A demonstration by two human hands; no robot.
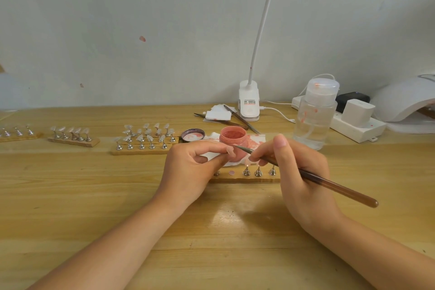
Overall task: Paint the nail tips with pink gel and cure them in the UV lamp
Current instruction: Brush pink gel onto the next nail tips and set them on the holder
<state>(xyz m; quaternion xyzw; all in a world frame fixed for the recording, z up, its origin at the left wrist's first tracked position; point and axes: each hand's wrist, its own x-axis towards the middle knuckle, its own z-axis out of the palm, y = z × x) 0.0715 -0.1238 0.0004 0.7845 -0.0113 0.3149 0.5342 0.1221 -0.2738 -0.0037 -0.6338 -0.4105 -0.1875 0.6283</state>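
My left hand (196, 167) pinches a small nail tip (230, 151) between thumb and forefinger, just in front of the open jar of pink gel (233, 142). My right hand (296, 169) holds a thin brown brush (317, 179) like a pen, its point touching the nail tip. Below my hands lies a wooden strip (244, 180) with metal nail stands, partly hidden. The white UV lamp (404, 101) sits at the far right edge.
Three more wooden strips with nail tips on stands (143, 141) line the left of the table. The jar lid (192, 135), a tissue, tweezers (242, 121), a clip desk lamp (249, 103), a clear pump bottle (314, 115) and a power strip (357, 122) stand behind.
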